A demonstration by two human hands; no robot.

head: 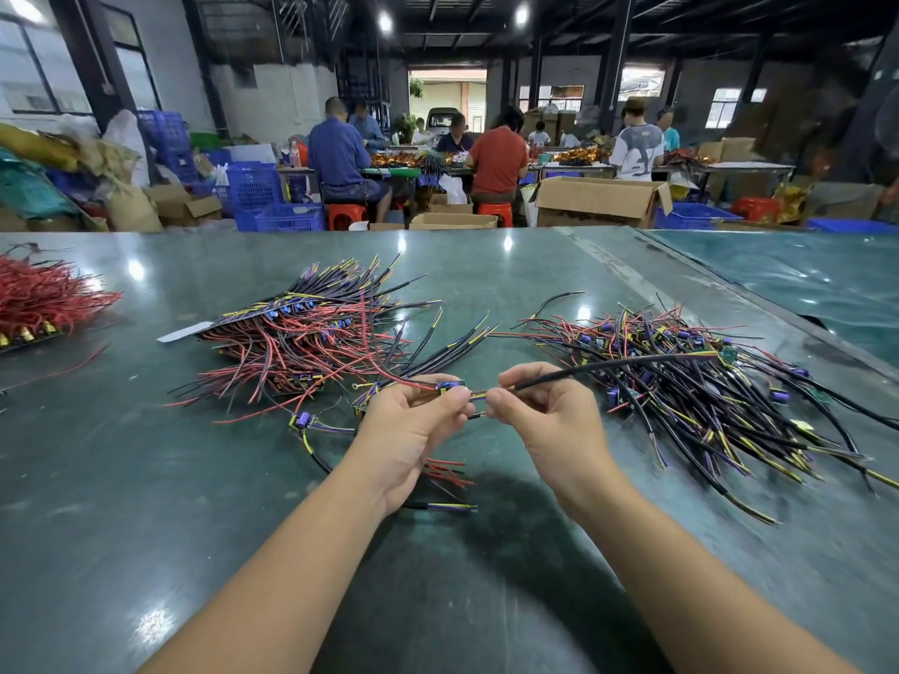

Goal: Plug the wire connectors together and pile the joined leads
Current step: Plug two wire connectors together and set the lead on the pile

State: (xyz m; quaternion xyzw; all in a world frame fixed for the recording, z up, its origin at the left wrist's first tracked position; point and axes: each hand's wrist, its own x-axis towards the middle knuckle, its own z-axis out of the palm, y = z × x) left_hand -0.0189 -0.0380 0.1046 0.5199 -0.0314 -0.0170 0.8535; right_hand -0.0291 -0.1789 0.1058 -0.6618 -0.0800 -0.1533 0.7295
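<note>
Centrally, left hand (413, 425) and right hand (545, 420) pinching wire ends (479, 394)

A single view is given, taken from a wide-angle camera worn on the person's head. It is aimed forward and downward across a green table (146, 479), whose surface fills the lower two thirds of the frame. Both forearms are seen entering from about 6 o'clock, and the left hand (413, 425) and right hand (549, 420) are caught close to the lens, near the middle of the frame. The far table edge is crossed at roughly mid-height, and beyond it, toward 12 o'clock, a workshop hall is taken in at a distance. Straight lines are bent toward the edges by the wide lens. No second view is supplied.
</note>
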